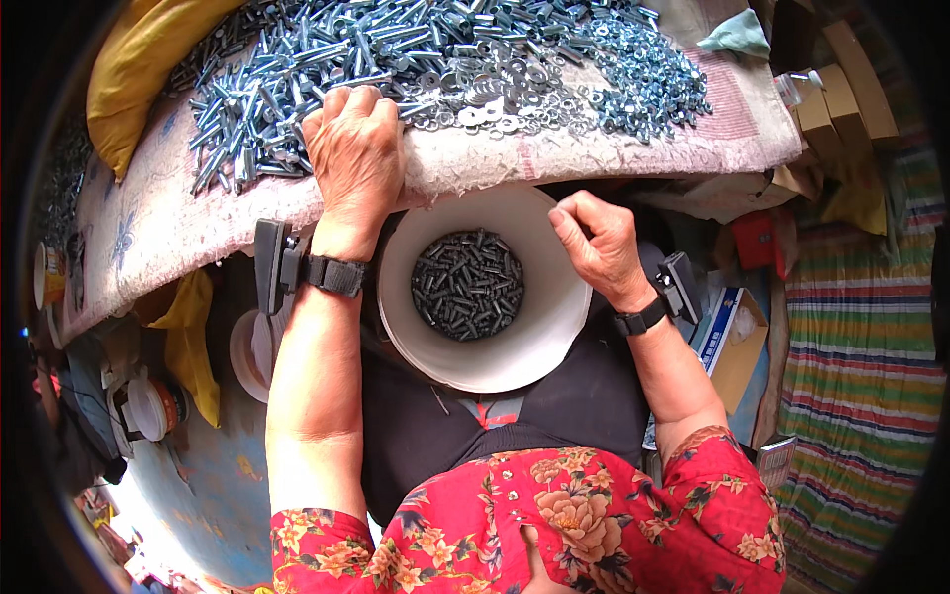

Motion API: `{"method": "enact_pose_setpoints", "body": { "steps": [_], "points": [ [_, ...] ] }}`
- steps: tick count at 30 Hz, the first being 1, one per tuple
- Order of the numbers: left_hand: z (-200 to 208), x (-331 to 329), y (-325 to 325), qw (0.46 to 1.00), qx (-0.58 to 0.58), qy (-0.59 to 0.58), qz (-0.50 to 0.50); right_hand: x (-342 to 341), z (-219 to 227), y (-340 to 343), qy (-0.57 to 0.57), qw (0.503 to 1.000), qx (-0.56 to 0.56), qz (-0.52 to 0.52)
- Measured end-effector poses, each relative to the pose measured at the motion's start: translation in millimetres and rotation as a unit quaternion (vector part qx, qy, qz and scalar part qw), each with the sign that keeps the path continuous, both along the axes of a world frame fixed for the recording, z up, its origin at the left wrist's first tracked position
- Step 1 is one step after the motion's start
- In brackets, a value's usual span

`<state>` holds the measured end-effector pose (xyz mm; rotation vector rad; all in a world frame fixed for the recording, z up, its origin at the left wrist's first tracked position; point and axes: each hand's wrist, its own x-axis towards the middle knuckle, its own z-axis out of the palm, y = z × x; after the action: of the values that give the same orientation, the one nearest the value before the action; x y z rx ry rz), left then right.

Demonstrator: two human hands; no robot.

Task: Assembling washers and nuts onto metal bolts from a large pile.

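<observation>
My left hand (358, 158) is closed at the near edge of a pile of silvery metal tubes and bolts (262, 109). Its curled fingers hide whatever they may hold. Flat washers (490, 104) lie just right of it, and small nuts (648, 84) are heaped farther right. Over the right rim of a white bucket (554, 322), my right hand (604, 246) is closed with the thumb against the bent fingers. Anything inside it is hidden. The bucket stands between my legs, with many dark metal bolt-like pieces (467, 285) at its bottom.
A worn pinkish cloth (465, 166) covers the work surface under the hardware. Yellow fabric (139, 74) lies at the far left. Cardboard boxes (836, 109) stand at the far right, above a striped sheet (861, 366). An open carton (737, 346) sits beside my right forearm.
</observation>
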<state>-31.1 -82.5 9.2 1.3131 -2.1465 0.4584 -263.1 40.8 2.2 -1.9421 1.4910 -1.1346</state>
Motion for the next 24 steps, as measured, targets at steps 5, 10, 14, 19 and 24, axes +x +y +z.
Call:
{"method": "enact_pose_setpoints", "body": {
  "steps": [5, 10, 14, 19, 24],
  "points": [
    [12, 1, 19, 0.977, -0.028, 0.179, -0.109, 7, 23, -56, 0.058, 0.991, -0.105, -0.056],
    [4, 11, 56, 0.702, 0.419, 0.539, -0.202, 28, 30, -147, 0.093, 0.973, -0.21, -0.013],
    [-2, 12, 60, 0.553, 0.489, 0.643, -0.203, 35, 36, -196, 0.116, 0.968, -0.219, -0.037],
    [-3, 24, 61, 0.521, 0.489, 0.669, -0.202, 42, 41, -220, 0.169, 0.962, -0.202, -0.079],
    [-2, 25, 65, 0.52, 0.502, 0.663, -0.193, 48, 34, -231, 0.373, 0.91, -0.148, -0.1]
  ]
}}
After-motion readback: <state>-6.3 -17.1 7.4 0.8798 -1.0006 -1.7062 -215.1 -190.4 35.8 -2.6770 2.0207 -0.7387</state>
